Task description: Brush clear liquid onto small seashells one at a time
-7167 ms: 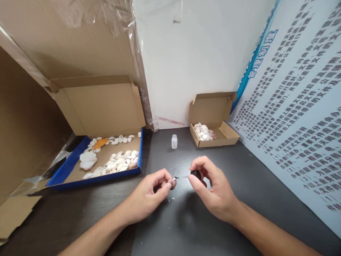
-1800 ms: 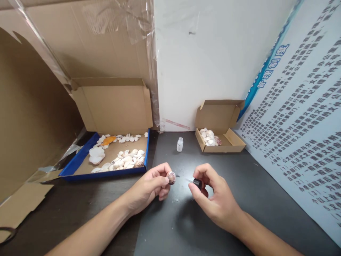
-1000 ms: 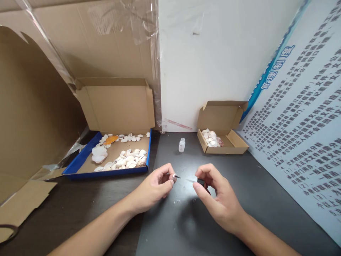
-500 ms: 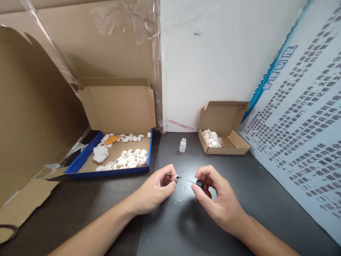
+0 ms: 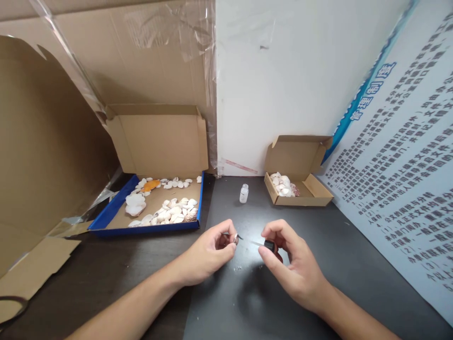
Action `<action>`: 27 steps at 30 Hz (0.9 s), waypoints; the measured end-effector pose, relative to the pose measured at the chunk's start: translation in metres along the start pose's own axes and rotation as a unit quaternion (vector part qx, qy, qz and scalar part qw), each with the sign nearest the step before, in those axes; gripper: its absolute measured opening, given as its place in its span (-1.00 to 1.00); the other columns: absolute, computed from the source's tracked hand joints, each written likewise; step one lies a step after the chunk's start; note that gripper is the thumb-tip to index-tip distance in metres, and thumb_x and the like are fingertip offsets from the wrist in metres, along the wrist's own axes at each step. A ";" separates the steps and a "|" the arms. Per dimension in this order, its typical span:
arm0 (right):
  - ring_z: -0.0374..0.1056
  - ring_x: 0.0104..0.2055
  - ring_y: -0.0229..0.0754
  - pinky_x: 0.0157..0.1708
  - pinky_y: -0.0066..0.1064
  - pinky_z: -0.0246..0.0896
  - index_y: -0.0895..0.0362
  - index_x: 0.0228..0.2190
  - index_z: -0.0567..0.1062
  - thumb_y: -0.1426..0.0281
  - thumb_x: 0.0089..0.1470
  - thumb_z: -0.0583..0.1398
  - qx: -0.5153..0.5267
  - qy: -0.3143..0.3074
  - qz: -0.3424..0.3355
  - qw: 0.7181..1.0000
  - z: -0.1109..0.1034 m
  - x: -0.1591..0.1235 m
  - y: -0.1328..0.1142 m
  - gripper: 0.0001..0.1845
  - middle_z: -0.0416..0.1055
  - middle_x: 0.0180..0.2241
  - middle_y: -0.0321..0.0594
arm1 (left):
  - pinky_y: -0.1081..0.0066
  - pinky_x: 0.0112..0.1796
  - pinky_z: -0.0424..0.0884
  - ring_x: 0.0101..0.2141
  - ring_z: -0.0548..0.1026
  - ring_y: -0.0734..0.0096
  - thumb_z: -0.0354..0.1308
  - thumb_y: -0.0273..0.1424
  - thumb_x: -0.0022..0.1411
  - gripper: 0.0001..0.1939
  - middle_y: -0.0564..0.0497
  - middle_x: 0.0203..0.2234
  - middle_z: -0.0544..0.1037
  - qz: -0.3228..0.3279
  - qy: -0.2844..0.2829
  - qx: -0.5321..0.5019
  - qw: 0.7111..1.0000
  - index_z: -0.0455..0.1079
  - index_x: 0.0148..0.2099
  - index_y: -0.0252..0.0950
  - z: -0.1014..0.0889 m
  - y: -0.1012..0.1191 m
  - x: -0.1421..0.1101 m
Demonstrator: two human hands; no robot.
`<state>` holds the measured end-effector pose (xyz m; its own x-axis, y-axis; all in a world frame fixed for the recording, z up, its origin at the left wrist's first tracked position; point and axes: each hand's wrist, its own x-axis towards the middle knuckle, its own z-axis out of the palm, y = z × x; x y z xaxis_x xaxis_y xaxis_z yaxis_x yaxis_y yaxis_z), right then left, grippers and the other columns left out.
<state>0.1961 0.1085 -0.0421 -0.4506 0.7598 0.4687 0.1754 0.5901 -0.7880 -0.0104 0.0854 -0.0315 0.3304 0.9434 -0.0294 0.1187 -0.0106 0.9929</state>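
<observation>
Landmark: the small white bottle (image 5: 244,193), upright on the worktop (image 5: 219,311), its mouth uncapped.

Small shell (image 5: 235,239): on the wearer's side of the bottle, raised in the left hand (image 5: 212,248). Thumb and forefinger pinch it, little gap between them; most of the shell is hidden by the fingers. Right hand (image 5: 288,250), nearer the wearer and right of the bottle, has its fingers curled round a black cap (image 5: 269,245); no telling which of them bear the load. From the cap a thin pale stem runs left to a dark brush tip (image 5: 240,237), at the shell's edge. Touching or just beside: cannot tell.

Pale crumbs (image 5: 239,268) lie on the worktop, nearer the wearer than the bottle. Left of the bottle: blue-sided box (image 5: 145,230) with white shells and one orange piece (image 5: 151,185). Right of it: small carton (image 5: 300,201), shells heaped at its left end.

Risks, as judged: a pinch on so small a shell could slip if the brush pushes sideways, dropping it among the crumbs. Fingertips so near the tip could get smeared by a slight overshoot. An overloaded brush could drip. The bottle, light-looking and uncapped, could tip and spill if a knuckle knocks it.
</observation>
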 end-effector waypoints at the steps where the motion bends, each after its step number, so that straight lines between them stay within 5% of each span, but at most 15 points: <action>1: 0.15 -0.50 -0.27 -0.55 -0.48 0.15 0.04 -0.24 0.28 0.41 0.17 0.15 -0.002 -0.005 0.002 1.000 0.000 0.000 0.000 -0.89 0.18 -0.47 -0.39 | 0.53 -0.45 0.05 -0.47 0.08 0.61 0.12 -0.27 0.21 -0.74 0.14 -0.46 0.17 -0.001 -0.001 -0.002 1.000 0.11 -0.35 -0.28 0.000 0.000 0.000; 16: 0.13 -0.50 -0.26 -0.54 -0.46 0.10 0.07 -0.29 0.30 0.38 0.19 0.11 0.006 -0.014 0.025 1.000 -0.001 0.004 0.002 -0.96 0.19 -0.46 -0.36 | 0.60 -0.61 0.13 -0.66 0.24 0.69 0.10 -0.20 0.23 -0.74 0.17 -0.56 0.32 -0.047 0.014 0.007 0.999 0.17 -0.28 -0.28 0.002 -0.006 0.001; 27: 0.15 -0.48 -0.26 -0.51 -0.45 0.12 0.06 -0.26 0.30 0.37 0.22 0.10 0.003 -0.013 0.027 1.000 -0.002 0.003 0.004 -0.96 0.20 -0.44 -0.35 | 0.63 -0.64 0.12 -0.67 0.28 0.77 0.22 -0.19 0.14 -0.67 0.14 -0.40 0.34 -0.054 0.045 -0.124 0.990 0.17 -0.32 -0.30 0.000 0.002 0.002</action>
<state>0.1973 0.1143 -0.0430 -0.4625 0.7832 0.4156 0.1945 0.5470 -0.8142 -0.0090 0.0873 -0.0292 0.2431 0.9601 -0.1384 -0.0876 0.1639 0.9826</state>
